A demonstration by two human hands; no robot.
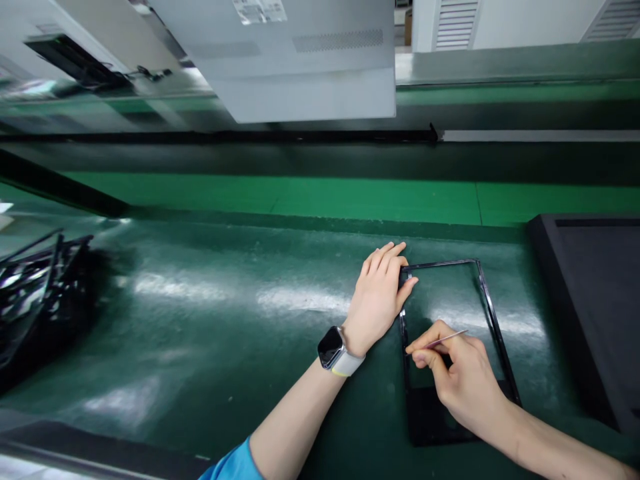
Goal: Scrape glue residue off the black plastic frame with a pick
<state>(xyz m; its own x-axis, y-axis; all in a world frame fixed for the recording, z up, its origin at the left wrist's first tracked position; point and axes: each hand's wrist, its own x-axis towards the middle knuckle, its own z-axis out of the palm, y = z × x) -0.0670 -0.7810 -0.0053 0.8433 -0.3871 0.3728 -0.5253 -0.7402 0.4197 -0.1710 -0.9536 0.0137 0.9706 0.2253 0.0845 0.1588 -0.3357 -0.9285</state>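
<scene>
A black rectangular plastic frame (493, 320), with a wide solid panel at its near end, lies flat on the green work surface. My left hand (379, 291) holds its far left corner, fingers over the outside and thumb on the inner side. A watch (332, 349) with a light band is on my left wrist. Between the thumb and fingers of my right hand (465, 377) is a slender, pointed stick-like tool (454, 335). Those fingertips are at the frame's left bar, and the tool's working tip is hidden by them. My right hand also covers part of the near panel.
To the right stands a large dark tray or box (590, 307). Glossy black parts (40, 293) are heaped at the far left. Beyond the green table (200, 347), a grey metal cabinet (310, 73) hangs over the back edge. A dark post (60, 190) slants in at left.
</scene>
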